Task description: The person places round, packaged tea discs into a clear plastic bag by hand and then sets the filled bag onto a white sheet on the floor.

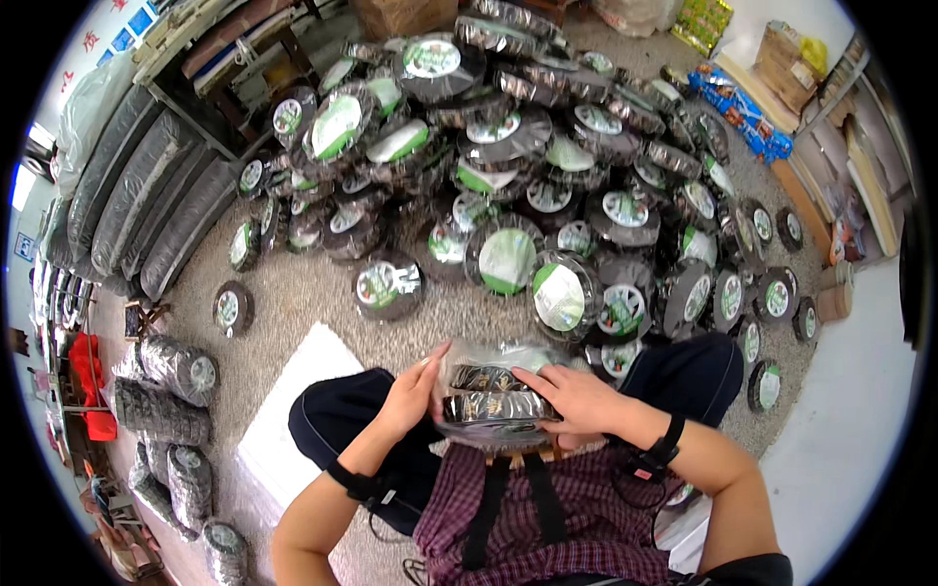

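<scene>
In my lap is a clear plastic bag [454, 363] with two dark, round, disc-shaped packs [494, 405] lying one above the other in it. My left hand [414, 391] pinches the bag's left edge, its fingers pointing up and away from me. Across the packs' right side lies my right hand [578, 398], fingers on top and thumb below, gripping the packs through the plastic. The discs' undersides are hidden. Just beyond the bag, similar wrapped discs [560, 296] with green and white labels lean against one another.
A large heap of wrapped dark discs [503, 137] covers the floor ahead. A white sheet [298, 391] lies left of my knee. Bagged rolls of discs [166, 410] stand farther left, below long grey wrapped bundles [147, 195]. A blue package [740, 112] lies at the far right.
</scene>
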A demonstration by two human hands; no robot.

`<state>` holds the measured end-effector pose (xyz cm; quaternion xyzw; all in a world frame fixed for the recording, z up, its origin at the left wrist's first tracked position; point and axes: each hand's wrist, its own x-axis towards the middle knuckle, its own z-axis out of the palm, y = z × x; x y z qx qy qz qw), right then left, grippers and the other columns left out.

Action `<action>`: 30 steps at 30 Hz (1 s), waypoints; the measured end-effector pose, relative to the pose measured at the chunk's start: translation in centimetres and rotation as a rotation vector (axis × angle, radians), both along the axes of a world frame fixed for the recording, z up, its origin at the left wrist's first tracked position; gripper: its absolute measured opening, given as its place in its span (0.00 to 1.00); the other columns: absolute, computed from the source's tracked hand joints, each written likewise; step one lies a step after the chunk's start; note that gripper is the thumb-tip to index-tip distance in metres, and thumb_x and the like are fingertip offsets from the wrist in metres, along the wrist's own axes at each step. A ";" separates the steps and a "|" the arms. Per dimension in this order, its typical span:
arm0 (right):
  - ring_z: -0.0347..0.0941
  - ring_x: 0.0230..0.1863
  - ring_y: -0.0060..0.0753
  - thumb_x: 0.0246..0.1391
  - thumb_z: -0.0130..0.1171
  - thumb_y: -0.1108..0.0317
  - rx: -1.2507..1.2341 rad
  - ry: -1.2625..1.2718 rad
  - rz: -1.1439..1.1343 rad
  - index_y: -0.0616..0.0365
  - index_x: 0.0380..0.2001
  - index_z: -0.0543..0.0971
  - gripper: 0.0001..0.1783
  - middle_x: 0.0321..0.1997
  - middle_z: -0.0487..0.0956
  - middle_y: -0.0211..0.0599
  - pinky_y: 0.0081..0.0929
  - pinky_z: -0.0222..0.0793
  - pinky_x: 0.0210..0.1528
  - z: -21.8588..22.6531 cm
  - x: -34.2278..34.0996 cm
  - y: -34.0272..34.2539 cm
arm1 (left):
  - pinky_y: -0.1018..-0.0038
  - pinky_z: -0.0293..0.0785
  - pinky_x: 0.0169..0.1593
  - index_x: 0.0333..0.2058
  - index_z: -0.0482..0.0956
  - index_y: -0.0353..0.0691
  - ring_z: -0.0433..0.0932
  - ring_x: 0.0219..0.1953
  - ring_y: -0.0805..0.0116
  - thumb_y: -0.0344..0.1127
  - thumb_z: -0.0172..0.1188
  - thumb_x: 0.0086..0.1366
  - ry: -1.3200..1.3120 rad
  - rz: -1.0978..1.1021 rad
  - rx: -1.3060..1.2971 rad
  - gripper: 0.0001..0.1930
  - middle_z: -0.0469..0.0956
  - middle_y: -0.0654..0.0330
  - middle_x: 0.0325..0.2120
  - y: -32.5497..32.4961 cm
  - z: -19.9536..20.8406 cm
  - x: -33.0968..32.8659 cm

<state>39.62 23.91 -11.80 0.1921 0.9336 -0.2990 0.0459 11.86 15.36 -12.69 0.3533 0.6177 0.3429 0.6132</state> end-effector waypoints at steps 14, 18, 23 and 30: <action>0.74 0.45 0.46 0.49 0.59 0.61 -0.052 0.289 -0.111 0.54 0.40 0.77 0.15 0.41 0.78 0.40 0.36 0.69 0.49 2.6 1.3 0.4 | 0.87 0.53 0.19 0.63 0.56 0.36 0.53 0.12 0.86 0.47 0.36 0.73 -0.702 -0.300 -0.156 0.27 0.53 0.76 0.11 1.6 6.9 4.0; 0.74 0.46 0.43 0.47 0.64 0.66 -0.113 0.540 -0.804 0.64 0.45 0.72 0.22 0.45 0.76 0.47 0.32 0.67 0.49 1.9 -0.7 9.7 | 0.90 0.53 0.19 0.62 0.58 0.34 0.55 0.14 0.87 0.44 0.36 0.73 -1.022 -0.502 -0.245 0.25 0.54 0.76 0.13 2.1 8.2 1.8; 0.45 0.68 0.62 0.28 0.69 0.35 -0.171 -0.281 -0.647 0.63 0.66 0.42 0.71 0.68 0.47 0.59 0.54 0.47 0.64 -20.6 -6.4 10.7 | 0.76 0.49 0.65 0.58 0.61 0.27 0.56 0.64 0.69 0.39 0.40 0.72 -1.026 -0.706 -0.168 0.23 0.60 0.53 0.61 7.3 8.5 3.4; 0.73 0.45 0.50 0.34 0.67 0.57 -0.176 -0.481 -0.422 0.58 0.59 0.58 0.47 0.42 0.74 0.56 0.39 0.70 0.45 -18.8 -8.1 14.5 | 0.82 0.64 0.30 0.54 0.71 0.37 0.63 0.23 0.79 0.38 0.44 0.71 -0.917 -0.507 -0.092 0.17 0.66 0.64 0.17 7.4 8.3 2.6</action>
